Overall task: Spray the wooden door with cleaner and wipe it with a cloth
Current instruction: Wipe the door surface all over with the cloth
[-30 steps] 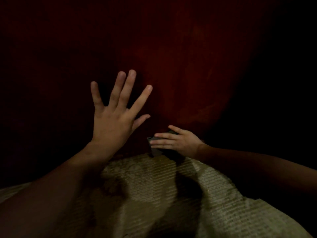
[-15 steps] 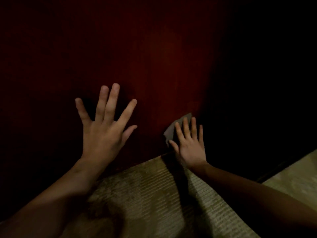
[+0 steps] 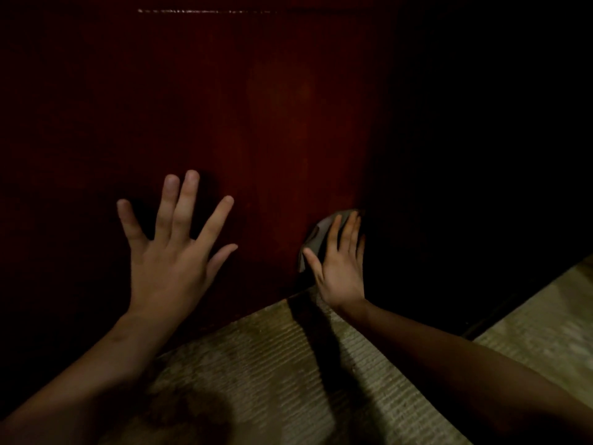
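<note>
Dark red-brown door [image 3: 224, 107], grey cloth [image 3: 316, 234], beige ribbed floor [image 3: 272, 364]

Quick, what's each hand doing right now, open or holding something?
Left hand: open, fingers spread, flat toward the door, holding nothing.
Right hand: open, flat, pressing the cloth against the door.

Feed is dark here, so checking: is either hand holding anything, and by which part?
The right hand presses a grey cloth flat under its palm and fingers against the door. The left hand is open, holding nothing.
</note>
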Available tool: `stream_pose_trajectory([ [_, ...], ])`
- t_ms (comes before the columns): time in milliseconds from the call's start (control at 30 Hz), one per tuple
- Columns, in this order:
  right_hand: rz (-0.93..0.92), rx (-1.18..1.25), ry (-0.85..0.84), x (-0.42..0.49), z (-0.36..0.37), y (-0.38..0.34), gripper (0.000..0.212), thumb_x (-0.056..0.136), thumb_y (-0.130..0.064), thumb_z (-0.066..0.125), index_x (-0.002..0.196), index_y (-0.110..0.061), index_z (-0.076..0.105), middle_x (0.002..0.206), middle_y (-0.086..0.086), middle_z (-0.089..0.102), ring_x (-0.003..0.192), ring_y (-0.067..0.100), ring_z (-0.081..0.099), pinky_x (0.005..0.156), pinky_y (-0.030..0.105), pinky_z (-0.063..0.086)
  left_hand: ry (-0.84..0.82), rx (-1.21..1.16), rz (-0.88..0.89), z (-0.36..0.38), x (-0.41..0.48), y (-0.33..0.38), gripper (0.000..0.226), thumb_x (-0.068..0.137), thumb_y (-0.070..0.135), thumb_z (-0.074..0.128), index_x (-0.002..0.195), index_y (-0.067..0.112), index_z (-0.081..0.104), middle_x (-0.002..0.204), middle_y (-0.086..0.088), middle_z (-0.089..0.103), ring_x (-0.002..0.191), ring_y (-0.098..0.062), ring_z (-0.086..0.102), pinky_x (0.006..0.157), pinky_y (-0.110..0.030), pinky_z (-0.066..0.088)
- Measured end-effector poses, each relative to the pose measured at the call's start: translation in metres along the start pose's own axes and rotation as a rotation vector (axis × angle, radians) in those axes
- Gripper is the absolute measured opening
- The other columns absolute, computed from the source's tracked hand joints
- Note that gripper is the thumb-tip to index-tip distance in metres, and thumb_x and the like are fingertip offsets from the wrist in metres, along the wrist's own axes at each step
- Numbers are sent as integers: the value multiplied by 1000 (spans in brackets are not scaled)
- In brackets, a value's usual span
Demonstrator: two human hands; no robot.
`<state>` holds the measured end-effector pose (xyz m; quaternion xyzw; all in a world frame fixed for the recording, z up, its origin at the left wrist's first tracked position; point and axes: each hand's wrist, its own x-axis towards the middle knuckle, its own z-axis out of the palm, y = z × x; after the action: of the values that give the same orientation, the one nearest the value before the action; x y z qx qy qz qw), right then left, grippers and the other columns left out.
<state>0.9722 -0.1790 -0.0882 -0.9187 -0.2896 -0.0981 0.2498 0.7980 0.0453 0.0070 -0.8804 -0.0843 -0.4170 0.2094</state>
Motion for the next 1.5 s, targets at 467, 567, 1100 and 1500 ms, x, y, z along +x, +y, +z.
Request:
stream_pose_trajectory([
  [467,-107,-207,42,12,-3,10,92,100,-72,24,159,-15,-20,160,17,-34,151,31,-35,125,63,13,-24,6,25,-3,2,0,79,99,52,58,167,25,26,177,-13,-12,164,-28,-15,125,-62,-21],
  [567,-104,-212,36,9,-7,7,91,100,-73,19,158,-16,-22,161,17,-32,151,32,-33,125,63,11,-48,-3,32,-9,-1,-6,89,96,49,74,167,26,24,178,-13,-9,165,-28,-11,126,-62,-17],
  [1100,-348,-81,482,71,-122,-229,91,100,-71,25,159,-22,-22,166,21,-22,154,36,-22,120,69,-8,56,220,-167,-101,-11,-144,97,92,74,46,171,25,15,178,-18,0,165,-35,-3,123,-71,-12],
  [1500,-871,-363,473,6,-84,-449,89,98,-71,38,164,-27,-3,170,13,-20,158,28,-15,120,70,-8,55,133,-556,-173,-90,-288,100,91,84,31,169,24,14,178,-17,2,165,-34,3,124,-76,11],
])
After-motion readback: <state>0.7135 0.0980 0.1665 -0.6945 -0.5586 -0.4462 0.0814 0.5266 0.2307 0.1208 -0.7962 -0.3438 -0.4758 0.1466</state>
